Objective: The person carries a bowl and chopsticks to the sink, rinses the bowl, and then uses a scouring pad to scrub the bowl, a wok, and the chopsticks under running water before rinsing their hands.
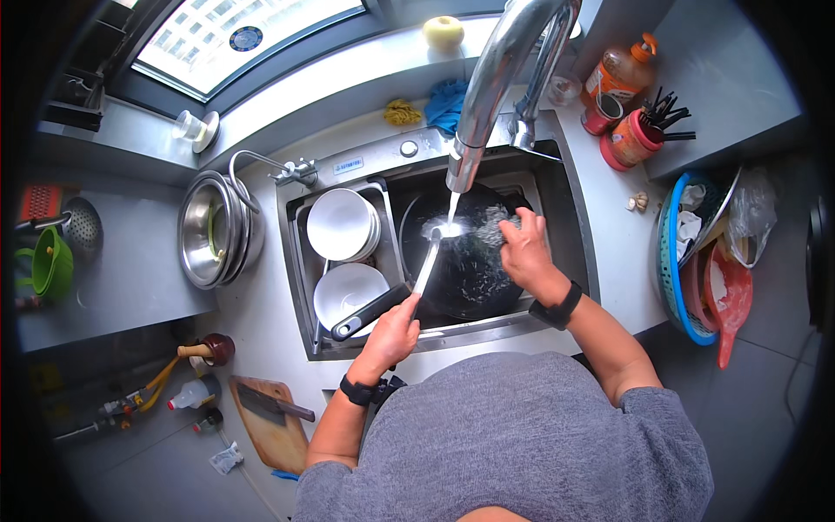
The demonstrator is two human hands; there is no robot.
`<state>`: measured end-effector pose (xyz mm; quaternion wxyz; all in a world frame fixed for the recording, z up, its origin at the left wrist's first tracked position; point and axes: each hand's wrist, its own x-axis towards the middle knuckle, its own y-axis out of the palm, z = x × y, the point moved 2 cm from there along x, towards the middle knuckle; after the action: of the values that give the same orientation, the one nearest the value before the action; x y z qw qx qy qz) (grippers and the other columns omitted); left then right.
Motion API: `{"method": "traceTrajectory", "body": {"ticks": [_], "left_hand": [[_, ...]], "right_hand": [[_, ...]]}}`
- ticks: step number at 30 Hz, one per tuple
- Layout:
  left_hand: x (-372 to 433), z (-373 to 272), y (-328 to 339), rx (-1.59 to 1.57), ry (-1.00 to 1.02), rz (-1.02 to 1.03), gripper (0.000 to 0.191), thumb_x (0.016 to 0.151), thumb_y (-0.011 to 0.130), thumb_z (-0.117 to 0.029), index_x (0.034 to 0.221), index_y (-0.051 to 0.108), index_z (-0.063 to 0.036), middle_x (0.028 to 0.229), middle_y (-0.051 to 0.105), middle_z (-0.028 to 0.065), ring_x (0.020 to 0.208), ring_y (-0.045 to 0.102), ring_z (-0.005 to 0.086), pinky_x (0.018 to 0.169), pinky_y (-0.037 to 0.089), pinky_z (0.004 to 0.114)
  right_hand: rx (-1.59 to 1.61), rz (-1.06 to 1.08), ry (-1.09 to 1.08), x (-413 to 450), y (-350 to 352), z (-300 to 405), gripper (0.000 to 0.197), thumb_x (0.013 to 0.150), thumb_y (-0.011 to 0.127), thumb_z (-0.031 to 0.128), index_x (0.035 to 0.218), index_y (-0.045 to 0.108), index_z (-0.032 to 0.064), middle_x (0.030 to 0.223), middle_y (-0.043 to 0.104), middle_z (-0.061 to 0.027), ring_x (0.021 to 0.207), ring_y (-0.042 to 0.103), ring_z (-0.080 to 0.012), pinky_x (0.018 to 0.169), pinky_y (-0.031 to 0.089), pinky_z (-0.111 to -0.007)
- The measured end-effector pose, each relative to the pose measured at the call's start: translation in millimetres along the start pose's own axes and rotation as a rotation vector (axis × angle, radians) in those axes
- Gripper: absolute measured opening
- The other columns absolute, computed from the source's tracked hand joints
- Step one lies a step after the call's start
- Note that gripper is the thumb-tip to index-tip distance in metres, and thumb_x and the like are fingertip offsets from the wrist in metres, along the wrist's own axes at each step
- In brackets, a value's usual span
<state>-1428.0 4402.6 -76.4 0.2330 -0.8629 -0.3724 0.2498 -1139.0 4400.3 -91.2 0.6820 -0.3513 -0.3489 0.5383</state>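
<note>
My left hand (pixel 390 336) grips the handle of a metal utensil (pixel 427 266), whose head lies under the water running from the chrome faucet (pixel 464 163). Below the stream, a dark wok (pixel 450 287) sits in the right sink basin, wet inside. With my right hand (pixel 527 251) I hold a steel wool scrubber (pixel 494 227) over the wok's right side. The wok's black handle (pixel 370 312) points down left across the white bowls (pixel 352 290) in the left basin. What kind of head the utensil has is hard to tell in the splash.
Nested steel basins (pixel 203 228) stand left of the sink. A cutting board (pixel 287 444) with a cleaver (pixel 267 403) lies lower left. Behind the sink are a blue cloth (pixel 446 104) and a yellow scrubber (pixel 402 112); an orange pump bottle (pixel 616 77) and a blue-rimmed basket (pixel 667 274) stand right.
</note>
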Motion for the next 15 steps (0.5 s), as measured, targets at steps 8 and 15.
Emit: {"method": "traceTrajectory", "body": {"ticks": [8, 15], "left_hand": [[-10, -10, 2, 0.399, 0.155, 0.063, 0.040, 0.081, 0.056, -0.005, 0.121, 0.053, -0.0059, 0.079, 0.057, 0.0162, 0.069, 0.061, 0.0359, 0.058, 0.050, 0.045], [-23, -22, -6, 0.456, 0.221, 0.041, 0.043, 0.078, 0.058, -0.005, 0.120, 0.054, -0.0077, 0.076, 0.055, 0.0137, 0.061, 0.061, 0.0315, 0.050, 0.049, 0.042]], "right_hand": [[-0.065, 0.159, -0.185, 0, 50, 23, 0.032, 0.074, 0.056, 0.006, 0.105, 0.062, 0.0091, 0.123, 0.051, -0.0218, 0.100, 0.049, -0.0402, 0.085, 0.048, -0.044], [0.042, 0.063, -0.240, -5, 44, 22, 0.026, 0.073, 0.057, 0.004, 0.096, 0.065, 0.0105, 0.108, 0.057, -0.0153, 0.094, 0.049, -0.0373, 0.076, 0.050, -0.044]]}}
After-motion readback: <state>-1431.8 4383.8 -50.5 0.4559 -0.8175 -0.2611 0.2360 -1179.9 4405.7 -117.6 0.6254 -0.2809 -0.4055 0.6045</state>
